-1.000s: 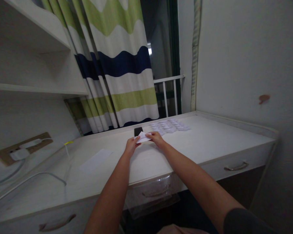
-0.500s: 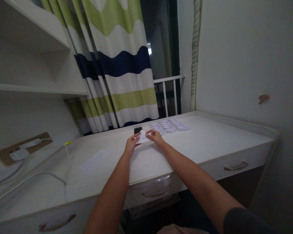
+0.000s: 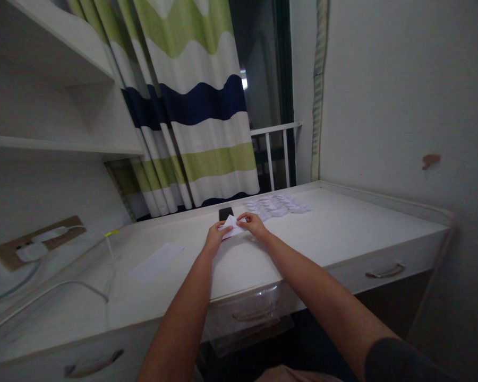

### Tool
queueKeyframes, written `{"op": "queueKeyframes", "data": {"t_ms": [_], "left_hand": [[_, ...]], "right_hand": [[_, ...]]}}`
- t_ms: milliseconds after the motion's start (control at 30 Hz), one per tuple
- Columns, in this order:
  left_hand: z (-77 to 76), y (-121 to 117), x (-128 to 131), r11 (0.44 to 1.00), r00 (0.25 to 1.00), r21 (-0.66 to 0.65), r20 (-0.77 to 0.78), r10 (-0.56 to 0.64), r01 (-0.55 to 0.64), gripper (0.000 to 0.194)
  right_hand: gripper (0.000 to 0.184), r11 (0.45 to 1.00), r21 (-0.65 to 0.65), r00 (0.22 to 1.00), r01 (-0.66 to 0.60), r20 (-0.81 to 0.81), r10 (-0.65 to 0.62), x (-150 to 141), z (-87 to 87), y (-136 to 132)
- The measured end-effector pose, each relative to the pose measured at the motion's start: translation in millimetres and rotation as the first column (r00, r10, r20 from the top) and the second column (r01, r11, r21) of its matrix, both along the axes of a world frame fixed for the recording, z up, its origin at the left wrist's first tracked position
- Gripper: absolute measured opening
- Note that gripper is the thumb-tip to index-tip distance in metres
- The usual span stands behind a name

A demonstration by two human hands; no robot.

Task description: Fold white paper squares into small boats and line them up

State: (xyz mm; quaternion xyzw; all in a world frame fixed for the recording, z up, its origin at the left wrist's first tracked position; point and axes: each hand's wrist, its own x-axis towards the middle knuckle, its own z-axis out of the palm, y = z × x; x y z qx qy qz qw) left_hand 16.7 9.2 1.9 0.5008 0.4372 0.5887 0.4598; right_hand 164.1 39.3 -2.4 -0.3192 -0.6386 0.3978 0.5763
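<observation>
Head view: person's left hand [image 3: 214, 236] and right hand [image 3: 255, 225] pinched folded paper [image 3: 232, 221] at opposite sides; likely light, easily creased (edges seemed safest).

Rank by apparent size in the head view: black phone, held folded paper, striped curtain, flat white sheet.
1. Striped curtain
2. Flat white sheet
3. Held folded paper
4. Black phone, by its visible part
</observation>
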Motion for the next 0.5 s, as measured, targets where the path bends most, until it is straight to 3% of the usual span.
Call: {"op": "queueKeyframes", "data": {"t_ms": [167,367,500], "left_hand": [[-1.0,3.1,-2.0,1.0,1.0,-0.002,0.001,0.022,-0.022,0.038],[-0.7,2.2,-2.7,0.999,0.999,0.017,-0.021,0.028,-0.027,0.041],[0.6,0.7,-1.9,0.998,0.997,0.052,-0.069,0.03,-0.027,0.039]], "right_hand": [[0.029,0.999,-0.026,1.0,-0.024,-0.02,0.023,-0.2,-1.2,0.7],[0.039,0.979,-0.158,0.989,-0.127,-0.097,0.112,-2.5,-4.1,0.1],[0.029,0.954,-0.238,0.983,-0.184,-0.049,0.177,-3.1,-2.4,-4.8]]}}
